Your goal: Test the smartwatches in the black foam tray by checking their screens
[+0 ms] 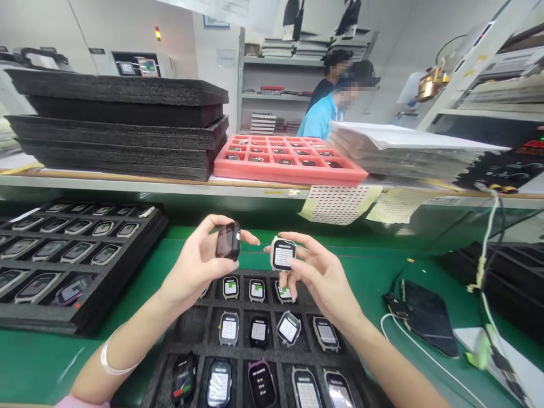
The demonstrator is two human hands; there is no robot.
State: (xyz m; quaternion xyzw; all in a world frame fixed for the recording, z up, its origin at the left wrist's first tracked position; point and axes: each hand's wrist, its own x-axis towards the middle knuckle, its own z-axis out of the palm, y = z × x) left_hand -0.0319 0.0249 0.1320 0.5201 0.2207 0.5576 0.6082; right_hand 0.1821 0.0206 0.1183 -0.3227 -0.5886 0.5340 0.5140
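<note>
My left hand pinches a dark smartwatch body with an unlit screen, held up above the green bench. My right hand holds a second smartwatch body whose screen is lit white with text. Both hands hover over a black foam tray whose pockets hold several more watch bodies, most with lit screens. The two held watches are a short way apart, not touching.
Another black foam tray of watch bodies lies at the left. On the shelf behind are stacked black foam trays, a red compartment tray and a paper stack. Cables and a dark device lie at the right. Two people stand beyond the shelf.
</note>
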